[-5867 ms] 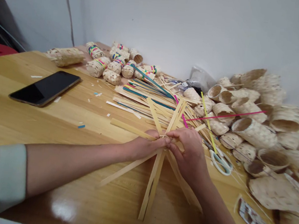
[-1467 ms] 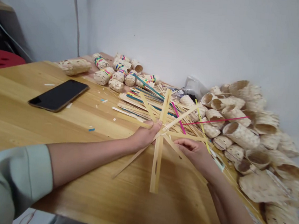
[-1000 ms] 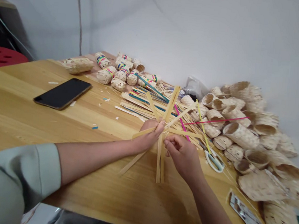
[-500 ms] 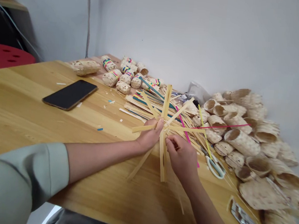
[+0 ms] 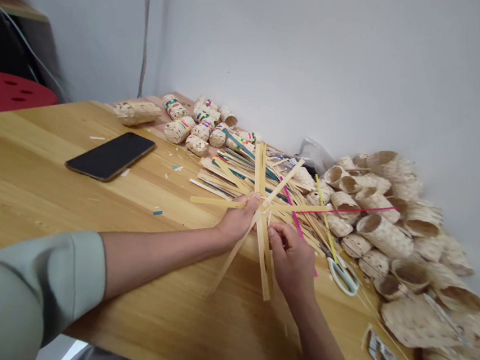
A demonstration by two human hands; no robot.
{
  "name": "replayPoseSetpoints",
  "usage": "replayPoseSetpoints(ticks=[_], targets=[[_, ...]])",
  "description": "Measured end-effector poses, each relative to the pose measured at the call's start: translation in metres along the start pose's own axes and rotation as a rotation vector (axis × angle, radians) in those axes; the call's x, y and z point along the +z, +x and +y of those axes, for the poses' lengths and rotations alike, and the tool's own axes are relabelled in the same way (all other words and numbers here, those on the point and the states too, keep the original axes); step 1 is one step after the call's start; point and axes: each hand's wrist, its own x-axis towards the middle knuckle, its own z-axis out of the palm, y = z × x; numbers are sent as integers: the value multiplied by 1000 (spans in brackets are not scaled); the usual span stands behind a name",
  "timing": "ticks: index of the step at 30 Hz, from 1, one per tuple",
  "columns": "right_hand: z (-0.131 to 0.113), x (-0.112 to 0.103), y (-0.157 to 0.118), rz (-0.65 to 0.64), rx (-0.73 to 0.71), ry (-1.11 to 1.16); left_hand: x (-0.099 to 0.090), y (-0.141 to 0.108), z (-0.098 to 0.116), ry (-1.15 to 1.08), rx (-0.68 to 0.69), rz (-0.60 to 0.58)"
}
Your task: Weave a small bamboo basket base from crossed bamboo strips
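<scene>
Above the table, a star of flat bamboo strips (image 5: 264, 244) fans out from a crossing point in the middle. My left hand (image 5: 238, 220) is closed on it just left of the crossing, thumb on top. Close to the right, my right hand (image 5: 294, 253) pinches a thin pale strip (image 5: 269, 218) near the centre, its fingertips beside the lower strips. The far part of that thin strip is hard to make out. Behind the star lies a pile of loose bamboo strips (image 5: 227, 173), some dyed blue, pink and yellow.
White-handled scissors (image 5: 343, 277) lie right of my right hand. Many woven bamboo tubes (image 5: 387, 234) are heaped along the wall. Colour-banded woven pieces (image 5: 179, 129) stand at the back. A phone (image 5: 110, 155) lies on the wooden table (image 5: 51, 196) at left; a silvery packet (image 5: 392, 359) lies front right.
The star has turned slightly, its lower strips swinging right. My right hand has shifted slightly with the thin strip. My left hand keeps its grip. The view has tilted a little.
</scene>
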Motion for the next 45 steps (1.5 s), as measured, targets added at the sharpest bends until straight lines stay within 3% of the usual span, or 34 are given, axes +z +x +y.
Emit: replayPoseSetpoints(ticks=[9,13,17,22,27,33,36,41,45], targets=[[15,3,2,-112,307,427,-2,-3,2,76,-28,-77],[18,3,2,-136,339,497,-2,-8,1,109,-45,-111],[14,-2,-1,-71,201,206,-2,-8,-1,172,-3,-111],[12,-13,-4,106,11,-197,-1,-9,2,238,40,-119],[15,-11,-2,191,-136,-180,1,-13,0,254,46,-147],[17,-6,1,258,-323,-295,5,-20,-9,126,-40,-282],[18,-4,1,217,-324,-327,6,-21,-14,128,-44,-287],[18,-1,1,105,-309,-181,6,-19,-17,162,73,-320],[18,-1,0,89,-281,-102,4,-19,-12,91,68,-408]])
